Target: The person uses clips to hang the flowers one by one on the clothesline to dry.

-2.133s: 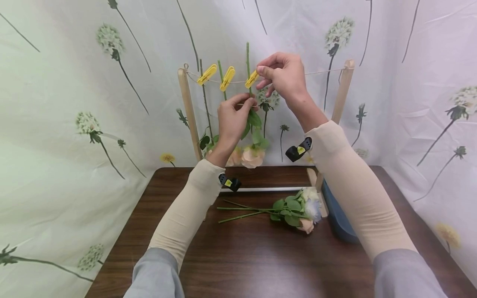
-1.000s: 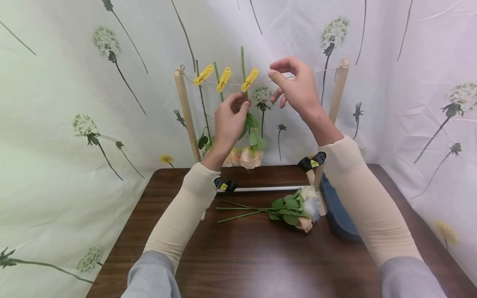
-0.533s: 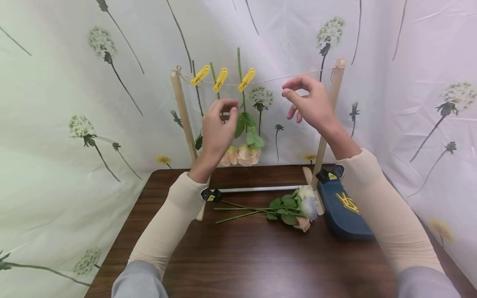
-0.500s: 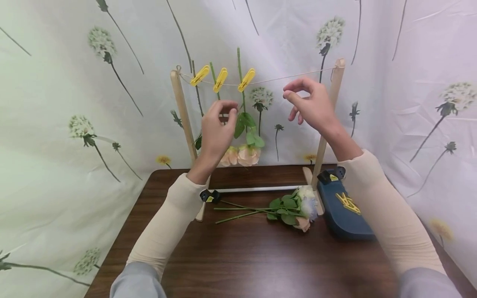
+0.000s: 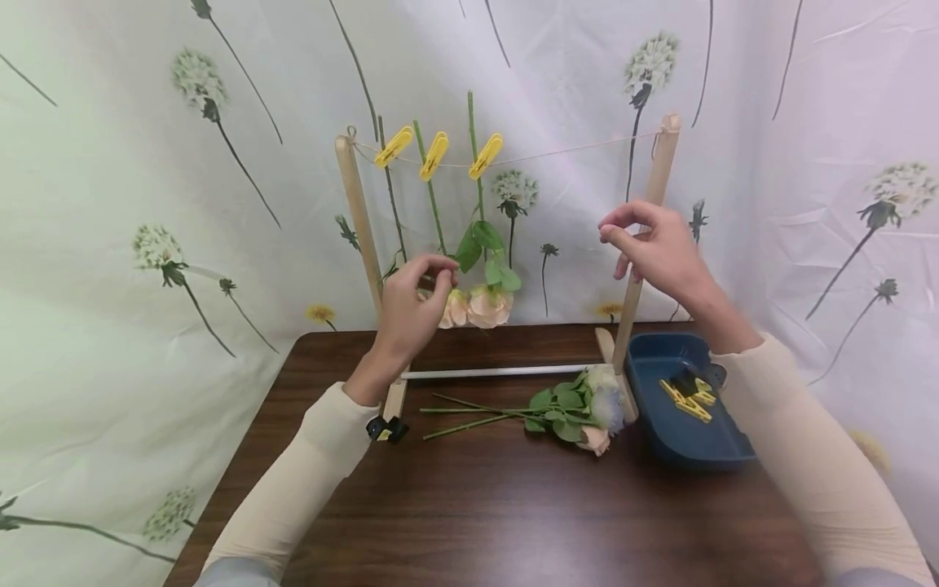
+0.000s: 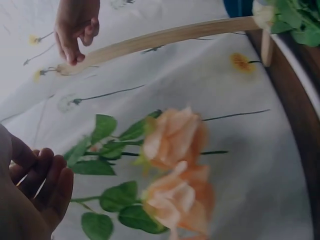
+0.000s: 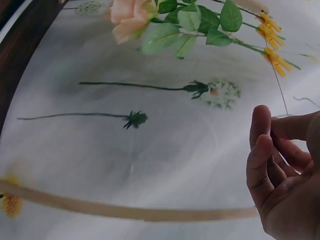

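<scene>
My left hand [image 5: 411, 308] is in the air in front of the hanging roses, fingers loosely bent and holding nothing. To the right, my right hand [image 5: 660, 249] hovers before the right post, also holding nothing. Three yellow clothespins [image 5: 486, 156] clip flower stems to a thin string [image 5: 565, 150]. The flowers hang head down; a peach rose [image 5: 490, 306] is lowest in the head view, and two peach roses [image 6: 175, 137] show in the left wrist view. The leftmost bloom is hidden behind my left hand. In the right wrist view the clothespins [image 7: 271, 35] sit beyond my fingers.
Wooden posts [image 5: 357, 208] hold the string, joined low down by a white rod [image 5: 506, 372]. Several cut roses [image 5: 568, 414] lie on the brown table [image 5: 477, 505]. At right a blue tray [image 5: 697, 456] holds several yellow clothespins [image 5: 689, 406]. Floral-print cloth hangs behind.
My right hand let go of the third clothespin and moved right and down. My left hand released the third rose's stem and lowered to the left. The rose now hangs by its clothespin.
</scene>
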A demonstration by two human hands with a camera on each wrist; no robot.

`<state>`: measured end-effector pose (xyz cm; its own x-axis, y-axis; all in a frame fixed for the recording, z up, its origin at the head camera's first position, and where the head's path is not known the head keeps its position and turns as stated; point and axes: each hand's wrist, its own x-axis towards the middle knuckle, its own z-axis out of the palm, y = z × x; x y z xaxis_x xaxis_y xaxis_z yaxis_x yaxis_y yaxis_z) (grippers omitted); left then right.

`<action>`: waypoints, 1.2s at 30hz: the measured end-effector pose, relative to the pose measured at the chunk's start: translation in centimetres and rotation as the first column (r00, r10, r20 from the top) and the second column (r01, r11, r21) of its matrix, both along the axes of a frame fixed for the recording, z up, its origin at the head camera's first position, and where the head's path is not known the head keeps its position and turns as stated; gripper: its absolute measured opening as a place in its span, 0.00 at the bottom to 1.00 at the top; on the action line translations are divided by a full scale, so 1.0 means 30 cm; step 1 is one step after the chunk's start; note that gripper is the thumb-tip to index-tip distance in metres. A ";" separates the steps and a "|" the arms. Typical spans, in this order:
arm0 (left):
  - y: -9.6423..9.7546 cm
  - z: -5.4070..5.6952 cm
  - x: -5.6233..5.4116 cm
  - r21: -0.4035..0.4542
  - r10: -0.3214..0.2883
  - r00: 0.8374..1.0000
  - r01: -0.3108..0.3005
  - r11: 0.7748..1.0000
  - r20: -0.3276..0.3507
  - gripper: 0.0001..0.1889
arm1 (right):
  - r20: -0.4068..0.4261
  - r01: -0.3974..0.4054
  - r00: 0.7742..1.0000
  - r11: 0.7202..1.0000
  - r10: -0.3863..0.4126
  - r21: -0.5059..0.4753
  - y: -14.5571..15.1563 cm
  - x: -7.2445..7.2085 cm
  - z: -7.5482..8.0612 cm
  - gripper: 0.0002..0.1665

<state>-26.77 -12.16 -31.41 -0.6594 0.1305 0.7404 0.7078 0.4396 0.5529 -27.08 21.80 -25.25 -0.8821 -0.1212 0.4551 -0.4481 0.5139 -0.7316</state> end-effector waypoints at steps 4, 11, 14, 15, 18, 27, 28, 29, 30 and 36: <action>-0.030 -0.071 -0.001 -0.046 -0.029 0.998 0.031 0.998 0.051 0.09 | 0.010 0.040 0.999 0.999 -0.040 0.033 0.055 0.007 -0.033 0.15; -0.078 -0.209 -0.013 -0.163 -0.133 0.980 0.157 0.974 0.147 0.09 | 0.086 0.077 0.992 0.987 -0.090 0.140 0.156 -0.012 -0.127 0.17; -0.100 -0.261 -0.021 -0.204 -0.143 0.964 0.189 0.961 0.223 0.09 | 0.121 0.076 0.988 0.977 -0.101 0.198 0.197 -0.028 -0.178 0.16; -0.109 -0.279 -0.025 -0.214 -0.140 0.958 0.195 0.957 0.251 0.09 | 0.143 0.073 0.984 0.973 -0.106 0.218 0.211 -0.034 -0.195 0.16; -0.132 -0.327 -0.039 -0.238 -0.126 0.941 0.207 0.949 0.313 0.09 | 0.224 0.056 0.967 0.962 -0.119 0.268 0.251 -0.056 -0.243 0.16; -0.186 -0.434 -0.075 -0.300 -0.112 0.920 0.235 0.924 0.377 0.10 | 0.322 -0.038 0.938 0.884 -0.129 0.466 0.358 -0.114 -0.364 0.13; -0.192 -0.445 -0.077 -0.297 -0.114 0.915 0.241 0.924 0.388 0.10 | 0.330 -0.048 0.935 0.874 -0.132 0.484 0.370 -0.120 -0.382 0.13; -0.197 -0.455 -0.078 -0.295 -0.114 0.910 0.245 0.924 0.400 0.09 | 0.338 -0.057 0.931 0.864 -0.134 0.499 0.380 -0.125 -0.400 0.14; -0.203 -0.465 -0.079 -0.297 -0.110 0.906 0.246 0.923 0.409 0.09 | 0.343 -0.065 0.930 0.857 -0.134 0.512 0.390 -0.129 -0.418 0.13; -0.228 -0.530 -0.088 -0.361 -0.066 0.886 0.254 0.897 0.459 0.09 | 0.373 -0.119 0.919 0.810 -0.130 0.574 0.433 -0.145 -0.511 0.10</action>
